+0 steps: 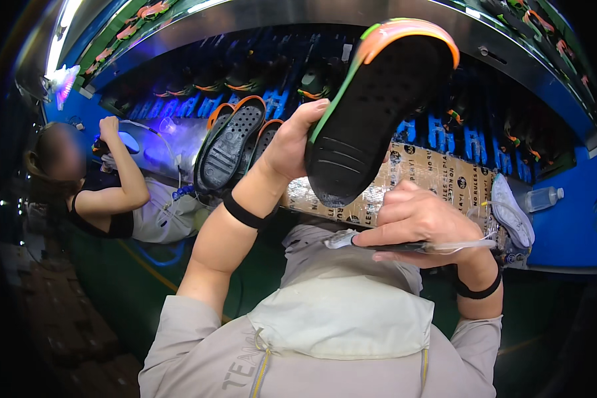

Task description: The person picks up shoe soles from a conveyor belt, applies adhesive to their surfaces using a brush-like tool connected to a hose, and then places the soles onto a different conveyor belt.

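Note:
Raised in front of me is a shoe sole, its black hollowed inside turned toward me and its raised rim green and orange. My left hand is closed round its left edge near the heel, the fingers partly hidden behind it. Below and to the right, my right hand grips a thin dark-handled brush with a whitish tip, and a clear tube trails from its handle. The brush tip is apart from the sole, just under the heel end.
Several black soles with orange rims stand left of my forearm. Printed cardboard covers the bench. At its right are a white shoe form and a clear bottle. Shoe parts on blue holders line the back. A co-worker sits at left.

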`<state>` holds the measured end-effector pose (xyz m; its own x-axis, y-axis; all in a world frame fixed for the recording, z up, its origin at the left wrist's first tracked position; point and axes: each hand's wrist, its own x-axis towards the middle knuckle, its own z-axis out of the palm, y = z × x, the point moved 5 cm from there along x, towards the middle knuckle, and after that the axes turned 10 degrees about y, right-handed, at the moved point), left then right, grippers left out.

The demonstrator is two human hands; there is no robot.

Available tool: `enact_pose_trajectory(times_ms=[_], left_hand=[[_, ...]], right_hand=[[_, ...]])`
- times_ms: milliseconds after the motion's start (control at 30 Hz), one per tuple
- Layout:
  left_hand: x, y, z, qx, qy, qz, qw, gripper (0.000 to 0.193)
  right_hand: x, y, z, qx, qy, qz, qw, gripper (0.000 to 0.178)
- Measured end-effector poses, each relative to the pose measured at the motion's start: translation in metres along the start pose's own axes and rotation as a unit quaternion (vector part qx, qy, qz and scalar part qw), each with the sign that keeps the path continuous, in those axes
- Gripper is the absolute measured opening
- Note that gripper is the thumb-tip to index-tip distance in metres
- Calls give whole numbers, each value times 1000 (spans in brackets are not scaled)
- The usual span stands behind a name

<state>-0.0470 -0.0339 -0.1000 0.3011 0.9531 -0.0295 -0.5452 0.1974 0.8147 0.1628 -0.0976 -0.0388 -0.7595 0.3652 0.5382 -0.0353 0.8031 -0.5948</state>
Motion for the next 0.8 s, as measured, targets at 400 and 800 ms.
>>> enact_pose_trajectory(times_ms=[400, 800], left_hand=[[17, 5, 12, 180, 16, -54, 982, 41], [14, -13, -11, 128, 75, -169, 975, 43]], right_hand=[[0, 7, 2, -139, 17, -6, 990, 36], [-9, 7, 1, -81, 8, 6, 997, 36]])
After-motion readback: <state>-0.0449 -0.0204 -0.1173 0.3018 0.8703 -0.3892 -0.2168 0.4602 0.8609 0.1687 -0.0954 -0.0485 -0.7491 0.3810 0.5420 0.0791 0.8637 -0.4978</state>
